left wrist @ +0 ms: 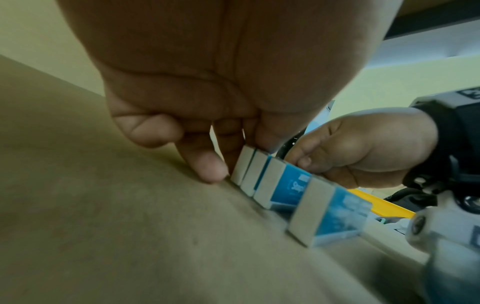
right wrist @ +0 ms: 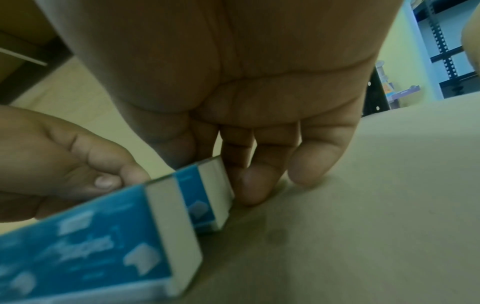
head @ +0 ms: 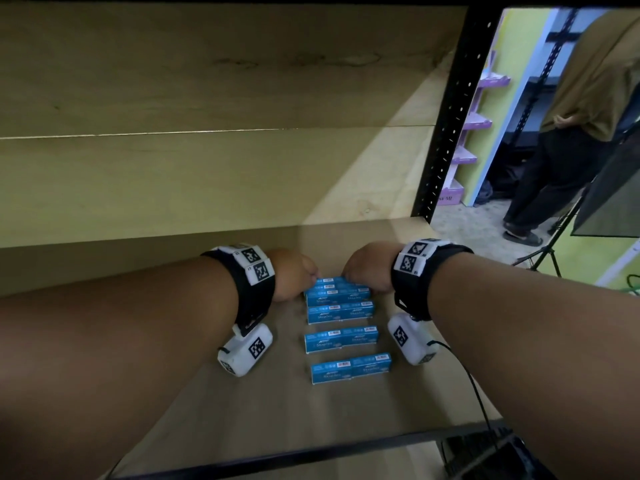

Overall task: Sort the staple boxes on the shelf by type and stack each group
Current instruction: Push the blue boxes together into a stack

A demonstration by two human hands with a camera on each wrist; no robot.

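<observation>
Dim under the shelf [head: 242, 393]; daylight comes in from the right, a bright wedge on the back panel [head: 398, 161]. Head view bows at the edges. Wrist views soft & greenish: nearest staple box [right wrist: 78, 246] smeared w/ blur, palms out of focus.

Bare shelf board [head: 242, 410] beside blue boxes [head: 341, 339].

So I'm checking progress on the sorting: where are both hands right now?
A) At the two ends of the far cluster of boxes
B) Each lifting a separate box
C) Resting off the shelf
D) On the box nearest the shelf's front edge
A: the left hand and right hand sit at opposite ends of the far cluster of boxes, fingers against its ends, while the nearest box lies untouched.
</observation>
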